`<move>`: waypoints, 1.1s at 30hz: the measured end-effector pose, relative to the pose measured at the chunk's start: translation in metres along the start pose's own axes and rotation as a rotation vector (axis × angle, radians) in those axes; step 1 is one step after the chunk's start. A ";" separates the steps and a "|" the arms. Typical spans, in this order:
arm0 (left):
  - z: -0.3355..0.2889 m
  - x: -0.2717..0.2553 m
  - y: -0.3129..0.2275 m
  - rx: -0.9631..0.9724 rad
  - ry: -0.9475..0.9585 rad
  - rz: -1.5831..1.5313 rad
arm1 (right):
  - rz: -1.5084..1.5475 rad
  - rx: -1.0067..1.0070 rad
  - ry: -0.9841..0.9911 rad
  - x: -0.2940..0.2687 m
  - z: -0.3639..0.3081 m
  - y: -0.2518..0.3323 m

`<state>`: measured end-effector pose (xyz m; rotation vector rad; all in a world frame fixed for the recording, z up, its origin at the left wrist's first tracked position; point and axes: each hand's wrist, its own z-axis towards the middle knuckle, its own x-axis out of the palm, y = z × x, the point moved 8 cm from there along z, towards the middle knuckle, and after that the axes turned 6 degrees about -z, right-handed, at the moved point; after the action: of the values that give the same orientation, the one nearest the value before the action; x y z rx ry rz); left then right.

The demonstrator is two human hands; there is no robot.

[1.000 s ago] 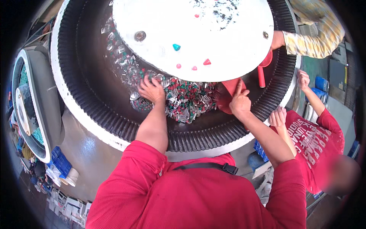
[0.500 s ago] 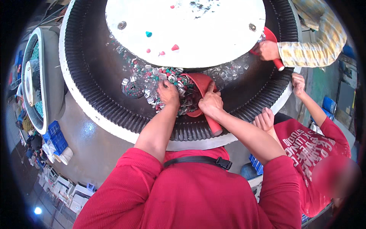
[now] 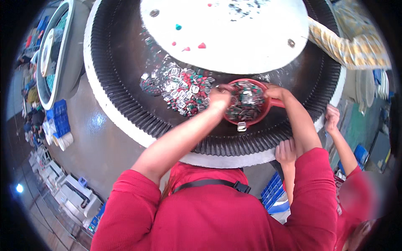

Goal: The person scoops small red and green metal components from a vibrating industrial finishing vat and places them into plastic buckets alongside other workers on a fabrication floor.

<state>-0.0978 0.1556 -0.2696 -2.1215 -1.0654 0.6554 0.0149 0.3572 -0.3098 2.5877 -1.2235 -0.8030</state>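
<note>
A red scoop (image 3: 268,112) sits upright in the black ribbed bowl (image 3: 125,94), filled with flat shiny metal pieces and small red and green bits. My right hand (image 3: 277,91) is closed on the scoop's right rim, beside its red handle. At the opposite rim is my left hand (image 3: 220,97), its fingers smeared by motion; whether they grip the rim or lie over the pieces is unclear. One metal piece (image 3: 241,126) hangs at the scoop's near edge. Left of my left hand, a loose pile (image 3: 186,90) of the same metal pieces and coloured bits lies on the bowl floor.
A white round centre cover (image 3: 234,42) carries a few red and green cones. At right, a co-worker's hands (image 3: 332,119) touch the bowl's white rim (image 3: 125,125); another person's checked sleeve (image 3: 351,50) reaches in. Blue crates (image 3: 58,118) and a second machine (image 3: 63,58) stand left.
The scoop has turned from lying tipped into the pile to upright, now full. My right hand has shifted to its rim, and my left hand has moved right, from the pile to the scoop.
</note>
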 end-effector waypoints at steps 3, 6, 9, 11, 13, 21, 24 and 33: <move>0.069 -0.116 0.000 -0.001 -0.346 0.091 | -0.289 0.111 -0.142 -0.008 -0.011 -0.016; 0.124 -0.226 0.014 0.050 -0.600 0.188 | -0.723 0.456 -0.234 -0.035 -0.055 0.075; 0.158 -0.243 0.021 0.242 -0.625 0.329 | -0.336 -0.094 -0.414 0.021 -0.032 0.169; 0.175 -0.212 0.021 0.250 -0.566 0.362 | 0.001 -0.079 -0.689 0.045 -0.002 0.179; 0.163 -0.175 0.017 0.218 -0.564 0.430 | 0.235 0.141 -0.779 0.063 0.055 0.158; 0.119 -0.110 0.036 0.020 0.266 0.852 | 0.161 0.089 -0.630 0.139 0.090 0.192; 0.144 -0.164 -0.001 0.386 -0.122 0.990 | 0.299 0.204 -0.850 0.115 0.054 0.170; 0.119 -0.165 0.067 0.150 -0.438 0.932 | 0.604 0.503 -0.907 0.159 0.069 0.139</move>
<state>-0.2347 0.0285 -0.3745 -2.3269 -0.1263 1.6234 -0.0321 0.1521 -0.3804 1.8745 -2.5452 -1.7528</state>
